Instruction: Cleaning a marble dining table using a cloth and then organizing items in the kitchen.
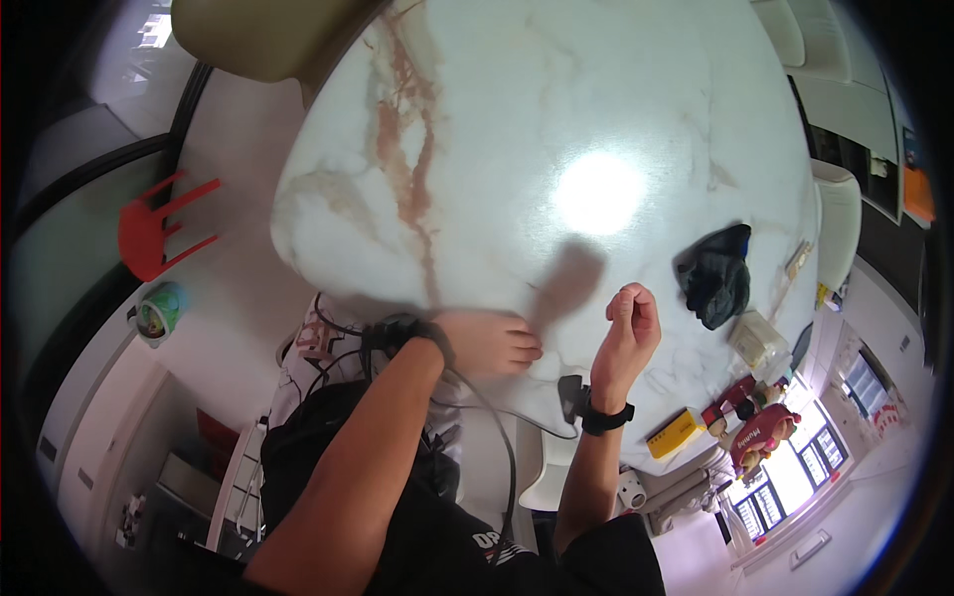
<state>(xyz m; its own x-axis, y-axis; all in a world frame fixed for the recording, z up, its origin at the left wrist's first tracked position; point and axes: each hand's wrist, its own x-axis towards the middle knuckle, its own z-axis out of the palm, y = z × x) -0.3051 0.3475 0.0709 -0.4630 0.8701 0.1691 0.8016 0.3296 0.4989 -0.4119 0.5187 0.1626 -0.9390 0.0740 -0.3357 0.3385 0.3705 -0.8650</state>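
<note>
My left hand (492,344) lies palm down at the near edge of the marble-patterned table (507,89). Its fingers are together and slightly bent, and the palm side is hidden. To its right, my right hand (633,324) is raised with the fingers curled in and the thumb against them; no object shows in it. A black strap with a cabled device (402,335) circles my left wrist, and a black band (607,419) with a small device circles the right. A crumpled black bag or cloth (715,277) lies to the right of my right hand.
Along the table's right side are a clear plastic container (760,343), a yellow box (674,433) and red doll-like figures (764,436). Black cables (509,454) hang before my body. A red stool (145,238) stands on the floor at left; pale chairs (838,216) flank the table.
</note>
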